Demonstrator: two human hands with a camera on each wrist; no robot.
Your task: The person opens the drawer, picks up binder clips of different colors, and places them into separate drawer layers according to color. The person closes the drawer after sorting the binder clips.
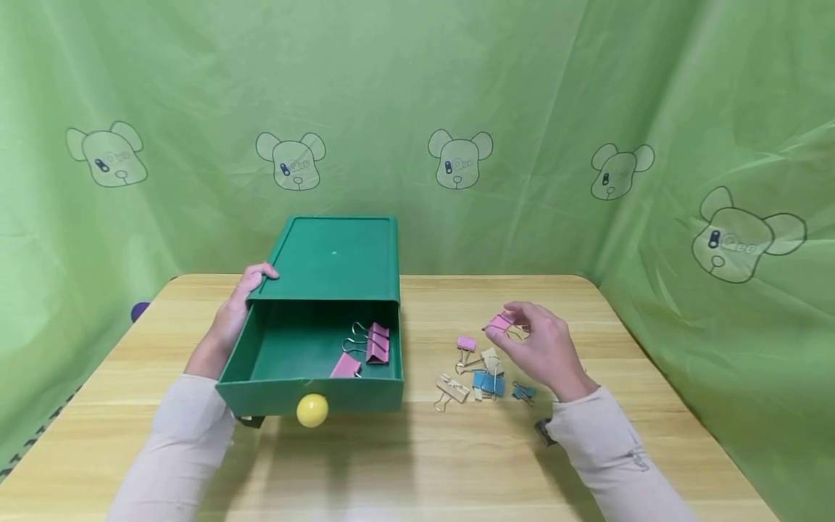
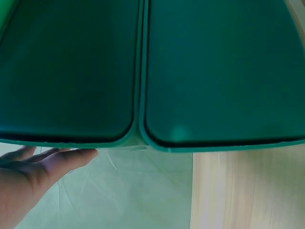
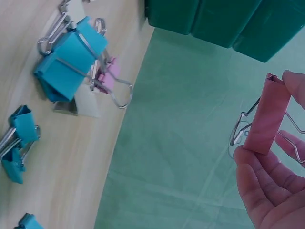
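Wood tbl (image 1: 496, 464) bears grn box (image 1: 333, 254), L of ctr, drawer (image 1: 359, 396) pulled out. L hand (image 1: 231, 319) rests on box's L side, fingers fairly straight. R hand (image 1: 544, 348), R of box, pinches 1 pink binder clip (image 3: 269, 117) btwn thumb & fingertips, up over tbl. Yellow knob (image 1: 312, 410) is on drawer front. Pink clips (image 1: 378, 344) lie inside, R half; blue clips (image 3: 71, 52), cream clips (image 1: 454, 389) & 1 small pink clip (image 1: 466, 344) lie on tbl near R hand.
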